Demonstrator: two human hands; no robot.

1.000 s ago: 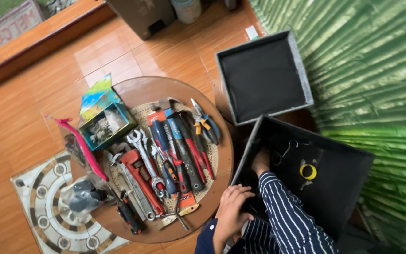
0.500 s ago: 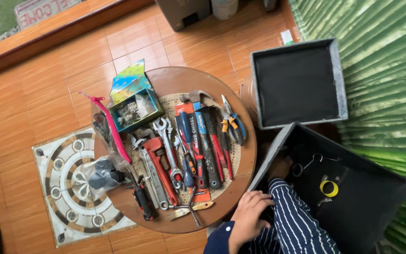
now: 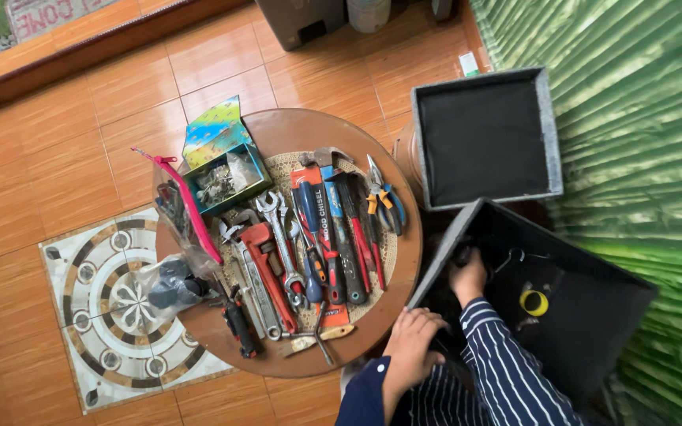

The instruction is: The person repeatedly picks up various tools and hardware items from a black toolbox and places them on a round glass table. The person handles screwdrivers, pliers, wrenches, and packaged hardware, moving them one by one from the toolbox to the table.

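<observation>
My left hand (image 3: 410,341) rests on the near rim of an open black box (image 3: 593,315), fingers curled over its edge beside the round wooden table (image 3: 294,130). My right hand (image 3: 468,276), in a striped sleeve, reaches down inside the box against its left wall, and its fingers meet a small dark object (image 3: 462,254) that I cannot make out. A roll of yellow tape (image 3: 533,301) and some metal hooks (image 3: 512,257) lie on the box floor to the right of that hand.
The table carries several hand tools on a woven mat: a red pipe wrench (image 3: 268,268), spanners (image 3: 282,237), screwdrivers, pliers (image 3: 382,201) and a small box of hardware (image 3: 226,177). The box's grey-edged lid (image 3: 485,138) lies behind. A green ribbed wall (image 3: 641,118) stands at the right.
My right hand has shifted up along the box's inner wall. My left hand stays on the rim. The view has swung slightly.
</observation>
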